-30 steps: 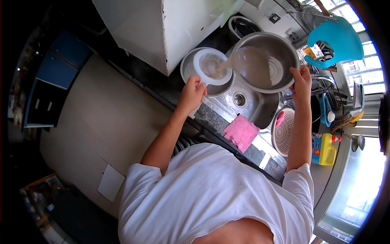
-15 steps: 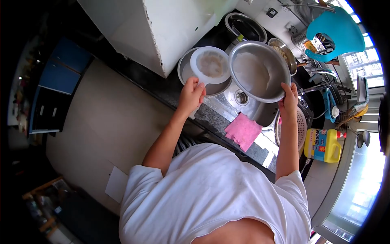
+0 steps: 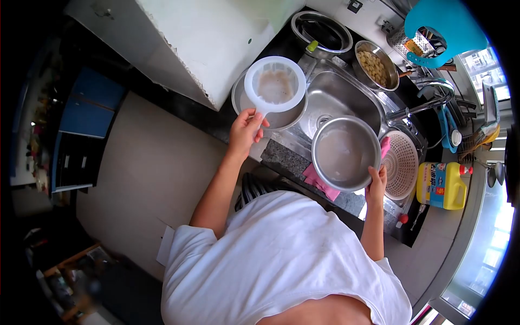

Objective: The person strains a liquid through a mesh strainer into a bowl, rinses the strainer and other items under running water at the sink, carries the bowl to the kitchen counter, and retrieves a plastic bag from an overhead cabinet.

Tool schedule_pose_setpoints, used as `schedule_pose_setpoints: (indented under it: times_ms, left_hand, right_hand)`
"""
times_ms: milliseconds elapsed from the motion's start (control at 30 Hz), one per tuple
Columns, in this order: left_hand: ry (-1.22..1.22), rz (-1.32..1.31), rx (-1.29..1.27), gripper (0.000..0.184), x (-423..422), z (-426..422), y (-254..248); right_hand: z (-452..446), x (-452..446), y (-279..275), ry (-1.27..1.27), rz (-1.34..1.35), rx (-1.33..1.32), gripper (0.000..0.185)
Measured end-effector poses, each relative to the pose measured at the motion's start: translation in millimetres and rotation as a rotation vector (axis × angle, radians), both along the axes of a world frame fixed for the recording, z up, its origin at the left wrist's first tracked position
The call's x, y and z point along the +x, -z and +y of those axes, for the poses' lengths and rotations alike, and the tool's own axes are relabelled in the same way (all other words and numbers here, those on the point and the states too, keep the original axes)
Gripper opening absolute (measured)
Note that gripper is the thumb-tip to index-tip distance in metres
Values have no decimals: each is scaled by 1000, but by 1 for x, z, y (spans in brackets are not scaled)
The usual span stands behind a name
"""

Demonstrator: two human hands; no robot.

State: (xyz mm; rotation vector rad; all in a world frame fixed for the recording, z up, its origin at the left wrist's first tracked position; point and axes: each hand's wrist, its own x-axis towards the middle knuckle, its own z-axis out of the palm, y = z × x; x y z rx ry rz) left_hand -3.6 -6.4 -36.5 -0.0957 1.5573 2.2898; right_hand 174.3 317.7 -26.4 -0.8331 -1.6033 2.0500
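While my left fingers (image 3: 253,124) grip white strainer (image 3: 274,76) over basin (image 3: 285,117) | right fingers (image 3: 377,176) grip bowl (image 3: 369,145) | done: brownish residue (image 3: 274,86) caught | left: cloudy dregs (image 3: 343,154), seemingly

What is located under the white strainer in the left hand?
Below the white strainer sits a metal bowl; parts of its rim and inside show. The strainer hides most of the rest.

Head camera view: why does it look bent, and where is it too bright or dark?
Head view: lines bow and the corners go black, suggesting a wide lens; head view: glare whitens the window and glass pane; head view: darkness swallows much around the blue cabinet; head view: the strainer and metal bowl look fairly clear.
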Motion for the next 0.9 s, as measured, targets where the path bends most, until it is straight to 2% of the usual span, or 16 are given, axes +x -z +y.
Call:
schedule_pose_setpoints:
  times_ms: [67,167,300,533,767,833,900]
  left_hand:
    - [20,-55,38,15,2,2,-4]
    - [67,-138,130,13,1,4,-2]
    - [122,-242,277,10,1,7,-9]
    - [205,-327,337,11,-2,2,-19]
    - [245,-310,38,15,-13,-15,-45]
    - [294,-285,-170,15,-17,-19,-54]
    - [322,-253,-240,16,-19,-22,-63]
  right_hand:
    - [-1,20,2,-97,-129,-32,14]
    - [-5,38,15,-48,-163,-61,12]
    - [-4,52,28,-45,-157,-94,13]
    - [-1,62,44,-46,-156,-147,11]
    - [-3,60,51,61,-143,-146,8]
    - [-4,60,51,67,-136,-147,6]
    - [-4,59,47,68,-181,-138,5]
